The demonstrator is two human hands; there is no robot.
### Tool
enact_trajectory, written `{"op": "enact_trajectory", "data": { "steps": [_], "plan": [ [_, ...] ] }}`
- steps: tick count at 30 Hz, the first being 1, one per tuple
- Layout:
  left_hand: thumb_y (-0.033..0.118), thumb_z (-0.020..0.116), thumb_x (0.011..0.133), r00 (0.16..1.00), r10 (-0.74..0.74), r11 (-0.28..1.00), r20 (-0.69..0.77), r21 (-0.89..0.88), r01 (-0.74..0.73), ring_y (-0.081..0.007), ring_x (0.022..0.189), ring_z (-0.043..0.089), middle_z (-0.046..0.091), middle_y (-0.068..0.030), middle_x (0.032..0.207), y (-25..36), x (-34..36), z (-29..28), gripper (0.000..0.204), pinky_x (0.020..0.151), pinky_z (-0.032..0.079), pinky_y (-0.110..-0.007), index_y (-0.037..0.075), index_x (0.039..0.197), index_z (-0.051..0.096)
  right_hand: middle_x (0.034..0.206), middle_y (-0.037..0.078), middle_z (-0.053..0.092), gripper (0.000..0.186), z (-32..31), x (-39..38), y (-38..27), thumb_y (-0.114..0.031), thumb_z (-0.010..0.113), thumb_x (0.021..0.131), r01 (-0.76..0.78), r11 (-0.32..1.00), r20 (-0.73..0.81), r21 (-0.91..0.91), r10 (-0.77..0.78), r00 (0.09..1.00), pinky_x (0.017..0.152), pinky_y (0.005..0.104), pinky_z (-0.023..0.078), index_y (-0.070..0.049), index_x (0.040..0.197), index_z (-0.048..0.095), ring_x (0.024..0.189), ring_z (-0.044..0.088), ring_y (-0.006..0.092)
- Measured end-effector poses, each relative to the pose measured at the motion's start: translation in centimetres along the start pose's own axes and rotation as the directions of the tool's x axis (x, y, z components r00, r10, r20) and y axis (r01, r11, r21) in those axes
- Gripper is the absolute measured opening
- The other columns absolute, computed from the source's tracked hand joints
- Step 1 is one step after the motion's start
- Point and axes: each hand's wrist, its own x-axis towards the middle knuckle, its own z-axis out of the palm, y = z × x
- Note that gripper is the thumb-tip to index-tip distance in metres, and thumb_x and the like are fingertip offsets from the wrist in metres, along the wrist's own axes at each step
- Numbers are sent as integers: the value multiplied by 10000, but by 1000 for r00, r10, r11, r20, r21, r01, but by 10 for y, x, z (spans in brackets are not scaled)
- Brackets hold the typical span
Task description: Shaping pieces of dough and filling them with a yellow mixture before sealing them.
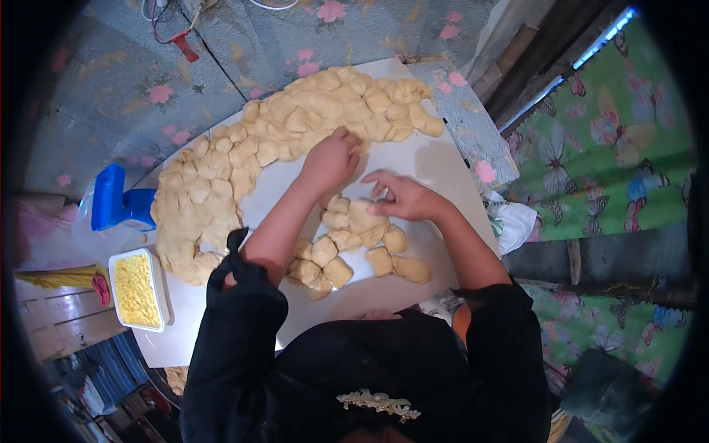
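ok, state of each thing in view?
Left hand, fingers curled at edge of dough arc; grip unclear
Right hand, fingers apart, by dough cluster
Dough arc, lumps pressed together
Dough cluster, lumps partly separate
Tub, open, filled with yellow bits
Green curtain, hanging

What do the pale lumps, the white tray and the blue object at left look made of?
Pale lumps: probably soft dough, smooth and fairly matte; they bulge, wrinkle and press together.
White tray: likely plastic, judging by its even colour and rounded corners, though enamel is possible.
Blue object: likely moulded plastic, with saturated, uniform colour.
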Motion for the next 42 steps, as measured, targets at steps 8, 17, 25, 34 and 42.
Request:
{"op": "enact_trajectory", "data": {
  "steps": [8, 17, 25, 34, 42],
  "plan": [
    [110, 587, 775, 957, 265, 960, -118, 126, -251, -337, 944, 559, 572, -146, 998, 20, 120, 82, 247, 820, 457, -400, 28, 1008, 590, 1226, 111, 491, 561, -73, 72, 112, -279, 729, 701, -188, 869, -517, -458, -88, 851, 946, 440, 324, -97, 1187, 517, 1137, 444, 296],
    [-30, 638, 729, 938, -195, 933, -287, -348, 88, -189, 824, 553, 539, -67, 852, 24, 63, 56, 184, 725, 460, -319, 26, 859, 521, 962, 55, 555, 303, -69, 38, 120, -194, 601, 870, 326, 797, -544, 509, 4, 839, 741, 270, 445, -84, 1117, 463, 847, 545, 143],
    [242, 620, 854, 888, -405, 761, -217, -619, 196, -143, 876, 533, 527, -83, 1048, 62, -45, 19, 375, 766, 451, -283, 26, 1139, 509, 949, 38, 524, 502, -56, -14, 34, -173, 596, 871, -113, 304, 128, 946, -32, 991, 678, 233, 460, -105, 1310, 361, 803, 533, 95],
    [247, 698, 791, 784, -620, 484, -6, -790, 377, -131, 856, 544, 580, -67, 952, 75, -96, 7, 293, 759, 430, -248, -4, 926, 628, 966, 9, 524, 280, -55, 3, 32, -143, 634, 781, 69, 880, 196, 470, -180, 964, 711, 244, 444, -60, 1028, 530, 759, 514, 77],
    [257, 680, 787, 897, -341, 918, -280, -305, 254, -288, 1173, 474, 514, -174, 1235, 65, -66, 11, 278, 970, 372, -370, 36, 952, 648, 1109, 120, 542, 465, -45, 69, 87, -357, 693, 736, 89, 874, -351, -478, -283, 892, 889, 434, 380, -64, 1076, 571, 1048, 493, 311]
  ]
}}
